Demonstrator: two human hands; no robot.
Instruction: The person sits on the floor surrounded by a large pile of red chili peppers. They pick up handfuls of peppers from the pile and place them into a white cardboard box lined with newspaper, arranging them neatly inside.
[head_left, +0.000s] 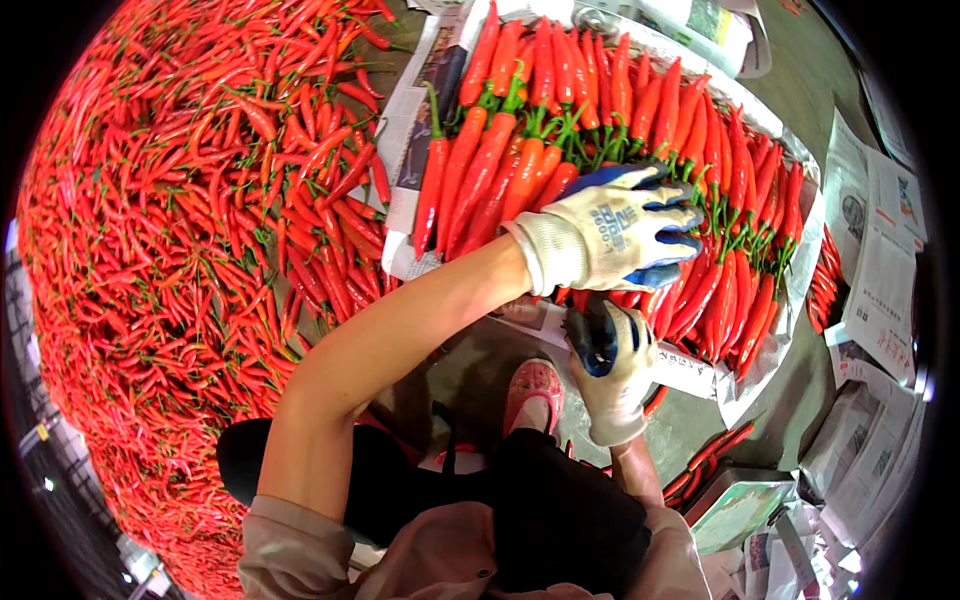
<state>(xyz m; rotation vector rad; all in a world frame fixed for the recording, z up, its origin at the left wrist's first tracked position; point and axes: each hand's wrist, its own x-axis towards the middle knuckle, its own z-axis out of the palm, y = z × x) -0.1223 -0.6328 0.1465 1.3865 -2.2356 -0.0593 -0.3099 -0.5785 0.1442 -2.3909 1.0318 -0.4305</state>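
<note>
Red chili peppers (480, 172) lie side by side in two rows on newspaper (409, 142), their green stems meeting along the middle. My left hand (626, 225), in a white knit glove with blue coating, rests palm down across the peppers with its fingers spread. Just below it, at the near edge of the rows, is my right hand (615, 360), gloved alike and with curled fingers. Whether the right hand grips anything is hidden.
A huge heap of loose red chilies (172, 262) covers the left side. At the lower right stands a flat-topped device, maybe a scale (739, 506), beside folded newspapers (862, 450). More chilies (825, 281) lie at the right. My shoe (536, 386) is near the newspaper.
</note>
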